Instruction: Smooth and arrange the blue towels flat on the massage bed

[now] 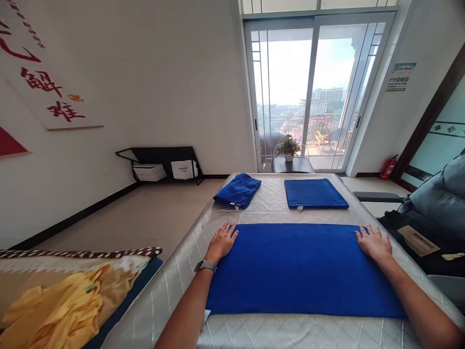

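Note:
A blue towel lies spread out on the pale quilted mattress, wide from left to right. My left hand rests flat on its far left corner, fingers stretched out. On the far right corner lies my right hand, its fingers also spread. Neither hand grips anything. Beyond the towel, a neatly folded blue towel sits at the right. To its left is another blue cloth, more loosely folded, with a white tag at its near edge.
A bed with yellow cloth stands at the lower left. To the right is a grey armchair with dark items and a cardboard piece. A potted plant stands on a chair by the glass door. A black rack lines the wall.

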The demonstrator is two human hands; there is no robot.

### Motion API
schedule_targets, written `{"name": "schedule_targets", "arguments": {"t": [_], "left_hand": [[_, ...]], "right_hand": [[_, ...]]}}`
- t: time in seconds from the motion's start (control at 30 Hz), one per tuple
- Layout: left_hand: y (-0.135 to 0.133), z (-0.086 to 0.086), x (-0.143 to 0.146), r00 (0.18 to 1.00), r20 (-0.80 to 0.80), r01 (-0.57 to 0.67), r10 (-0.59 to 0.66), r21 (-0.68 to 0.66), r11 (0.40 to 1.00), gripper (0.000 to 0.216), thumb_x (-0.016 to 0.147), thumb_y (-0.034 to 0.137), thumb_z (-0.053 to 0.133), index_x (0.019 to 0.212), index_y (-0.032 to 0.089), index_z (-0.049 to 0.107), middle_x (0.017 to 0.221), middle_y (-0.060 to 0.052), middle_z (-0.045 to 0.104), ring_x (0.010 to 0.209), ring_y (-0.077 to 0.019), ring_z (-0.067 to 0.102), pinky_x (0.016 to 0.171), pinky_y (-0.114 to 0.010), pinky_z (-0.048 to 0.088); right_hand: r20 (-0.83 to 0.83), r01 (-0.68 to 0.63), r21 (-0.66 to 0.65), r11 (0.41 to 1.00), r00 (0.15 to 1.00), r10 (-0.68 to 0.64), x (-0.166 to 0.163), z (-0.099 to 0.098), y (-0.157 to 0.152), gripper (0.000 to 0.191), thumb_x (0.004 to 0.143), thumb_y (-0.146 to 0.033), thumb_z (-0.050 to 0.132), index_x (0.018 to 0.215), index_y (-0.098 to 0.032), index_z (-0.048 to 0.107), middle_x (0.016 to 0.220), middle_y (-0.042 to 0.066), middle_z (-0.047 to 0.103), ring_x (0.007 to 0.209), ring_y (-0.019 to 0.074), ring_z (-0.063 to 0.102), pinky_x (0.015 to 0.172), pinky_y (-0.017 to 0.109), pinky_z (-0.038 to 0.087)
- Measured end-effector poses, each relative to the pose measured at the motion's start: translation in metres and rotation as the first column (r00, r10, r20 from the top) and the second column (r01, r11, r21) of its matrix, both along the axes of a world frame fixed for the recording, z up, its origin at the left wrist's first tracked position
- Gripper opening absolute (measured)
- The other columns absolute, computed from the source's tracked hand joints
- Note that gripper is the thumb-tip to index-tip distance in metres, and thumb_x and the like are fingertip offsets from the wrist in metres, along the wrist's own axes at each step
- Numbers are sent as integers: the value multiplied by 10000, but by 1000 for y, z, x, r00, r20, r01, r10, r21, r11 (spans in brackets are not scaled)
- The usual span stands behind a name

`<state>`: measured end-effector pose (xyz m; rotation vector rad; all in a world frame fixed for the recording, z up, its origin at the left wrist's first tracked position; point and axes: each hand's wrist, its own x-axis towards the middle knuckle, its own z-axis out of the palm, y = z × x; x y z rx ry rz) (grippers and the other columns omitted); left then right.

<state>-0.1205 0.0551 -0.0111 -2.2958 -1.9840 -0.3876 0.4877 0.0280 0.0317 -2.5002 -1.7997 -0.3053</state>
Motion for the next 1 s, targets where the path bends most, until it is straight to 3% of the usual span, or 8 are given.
{"name": "schedule_targets", "arguments": {"t": [0.1, 0.23, 0.37, 0.5, 0.57, 0.67, 0.77, 1.0], "left_hand": [[0, 0, 0, 1000, 4, -8, 8, 12, 1000, 574, 1041, 461, 283, 1504, 155, 429, 1567, -158, 404, 1454, -287, 361, 1184, -495, 285], [-1, -1, -1, 1000, -16, 12, -12, 31, 999, 558, 1041, 444, 285, 1496, 160, 437, 1552, -157, 429, 1447, -289, 376, 1177, -511, 297], [-2, 0, -1, 999, -27, 28, -27, 40, 999, 548, 1040, 434, 297, 1492, 160, 442, 1541, -162, 444, 1436, -294, 393, 1171, -520, 306], [-2, 0, -1, 999, -39, 35, -34, 35, 999, 545, 1038, 411, 319, 1499, 143, 433, 1545, -175, 432, 1442, -305, 381, 1165, -516, 319], [-1, -2, -2, 998, -49, 38, -36, 36, 999, 543, 1036, 399, 329, 1500, 137, 432, 1550, -183, 421, 1444, -313, 376, 1157, -519, 332], [0, -3, -3, 998, -54, 20, -18, 34, 999, 544, 1033, 408, 342, 1503, 147, 430, 1553, -179, 417, 1441, -308, 382, 1156, -511, 336], [1, -3, -3, 998, -62, 18, -17, 25, 1000, 550, 1038, 421, 326, 1508, 150, 422, 1557, -168, 416, 1447, -292, 375, 1169, -492, 316], [1, -6, -4, 1000, -25, 6, -5, 16, 1000, 541, 1042, 423, 332, 1516, 173, 409, 1561, -148, 415, 1460, -273, 352, 1187, -492, 277]], "right_hand": [[54, -1, 35, 999, 999, -1, -35, 3, 6, 550, 970, -225, 260, 1435, -73, 513, 1572, 214, 362, 1509, 335, 174, 1188, 615, 111], [31, -316, 35, 948, 949, 315, -134, 11, 4, 557, 967, -247, 291, 1457, -68, 485, 1566, 169, 393, 1489, 309, 252, 1210, 510, 157], [-217, -651, 3, 759, 741, 636, -259, 22, -10, 618, 1015, -412, 233, 1532, -102, 368, 1592, 122, 354, 1501, 242, 237, 1220, 437, 172], [-406, -801, 62, 596, 525, 748, -355, 23, -25, 717, 1009, -551, 204, 1562, -103, 291, 1623, 120, 273, 1513, 246, 194, 1226, 440, 154], [-453, -819, 70, 570, 483, 749, -382, 19, -29, 747, 1000, -579, 215, 1565, -95, 275, 1630, 129, 242, 1519, 257, 168, 1227, 462, 138], [-486, -809, 44, 587, 496, 720, -394, 11, -28, 770, 989, -604, 228, 1571, -101, 259, 1641, 128, 199, 1526, 266, 128, 1230, 486, 104], [-478, -789, 24, 614, 530, 700, -379, 6, -22, 765, 987, -615, 208, 1582, -136, 241, 1648, 110, 173, 1528, 265, 113, 1229, 488, 84], [-395, -652, -97, 752, 718, 573, -269, 3, -1, 766, 988, -630, 157, 1601, -170, 161, 1659, 67, 172, 1533, 224, 77, 1232, 448, 44]]}}
